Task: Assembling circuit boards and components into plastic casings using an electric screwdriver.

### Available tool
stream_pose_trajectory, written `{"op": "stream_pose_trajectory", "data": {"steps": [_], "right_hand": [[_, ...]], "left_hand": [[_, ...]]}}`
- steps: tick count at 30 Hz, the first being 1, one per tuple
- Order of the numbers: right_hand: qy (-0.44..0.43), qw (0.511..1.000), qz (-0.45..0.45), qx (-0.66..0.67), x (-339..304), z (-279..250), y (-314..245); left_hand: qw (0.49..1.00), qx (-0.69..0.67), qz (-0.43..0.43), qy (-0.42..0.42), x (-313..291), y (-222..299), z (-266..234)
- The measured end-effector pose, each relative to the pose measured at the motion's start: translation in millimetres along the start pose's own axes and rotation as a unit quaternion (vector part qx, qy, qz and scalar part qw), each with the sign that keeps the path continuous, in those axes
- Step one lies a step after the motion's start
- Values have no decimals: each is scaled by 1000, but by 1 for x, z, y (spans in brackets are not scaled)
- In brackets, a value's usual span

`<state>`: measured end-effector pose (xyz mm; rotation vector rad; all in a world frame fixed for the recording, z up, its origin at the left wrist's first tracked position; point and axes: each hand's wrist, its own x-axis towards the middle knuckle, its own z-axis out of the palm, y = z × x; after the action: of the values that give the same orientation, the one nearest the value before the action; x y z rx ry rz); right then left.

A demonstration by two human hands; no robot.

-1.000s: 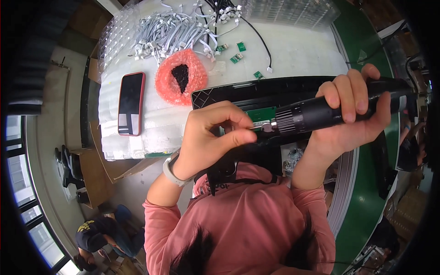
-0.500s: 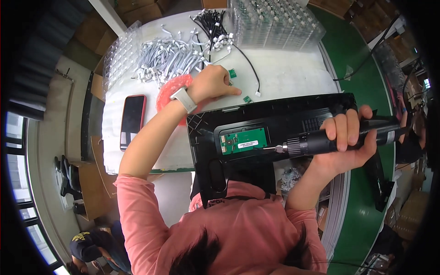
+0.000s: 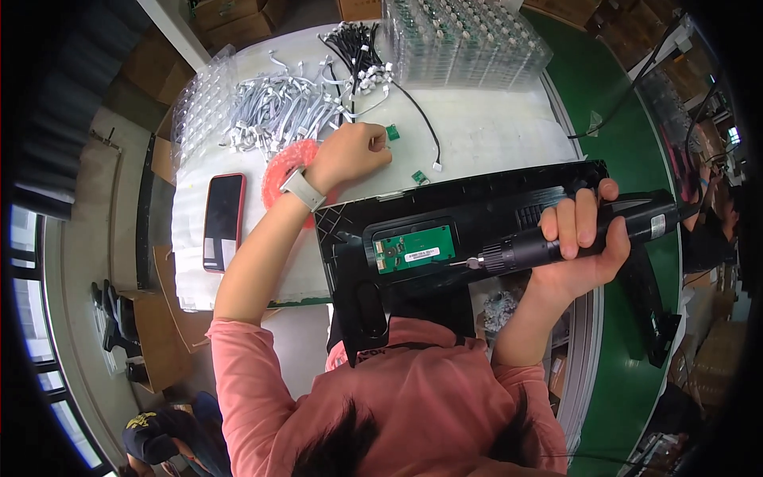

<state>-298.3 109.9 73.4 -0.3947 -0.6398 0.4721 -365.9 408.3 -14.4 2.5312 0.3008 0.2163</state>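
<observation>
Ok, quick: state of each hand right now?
Left hand: fingers curled beside a small green circuit board; cannot tell whether it holds anything.
Right hand: closed around the black electric screwdriver.

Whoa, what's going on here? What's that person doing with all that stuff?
A person's right hand is holding a black power screwdriver, its tip over a green circuit board set in a black plastic panel. The left hand is over the table beside a pink bubble-wrap bundle, fingers curled; I can't tell if it holds anything. A phone and grey cables lie on the white surface.
</observation>
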Motion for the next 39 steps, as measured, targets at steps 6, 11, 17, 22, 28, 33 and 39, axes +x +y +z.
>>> {"op": "stream_pose_trajectory", "data": {"steps": [6,11,17,22,28,33,39], "right_hand": [[-8,1000,7,-24,1,-1,-1],[-4,1000,9,-23,-1,1,0],[-7,999,17,-26,-2,3,5],[-8,1000,25,-15,2,7,9],[-74,994,73,-38,13,15,10],[-215,965,118,-88,25,27,36],[-210,949,102,-212,24,35,67]], "left_hand": [[992,1,130,5,-16,-10,-9],[988,-93,122,-12,-20,3,-16],[965,-86,245,-45,-2,-3,-1],[962,-138,228,-63,-2,-12,9],[923,-310,205,-102,-24,-1,-47],[899,-188,391,-59,-31,29,-40],[928,-46,336,-157,-26,42,-11]]}}
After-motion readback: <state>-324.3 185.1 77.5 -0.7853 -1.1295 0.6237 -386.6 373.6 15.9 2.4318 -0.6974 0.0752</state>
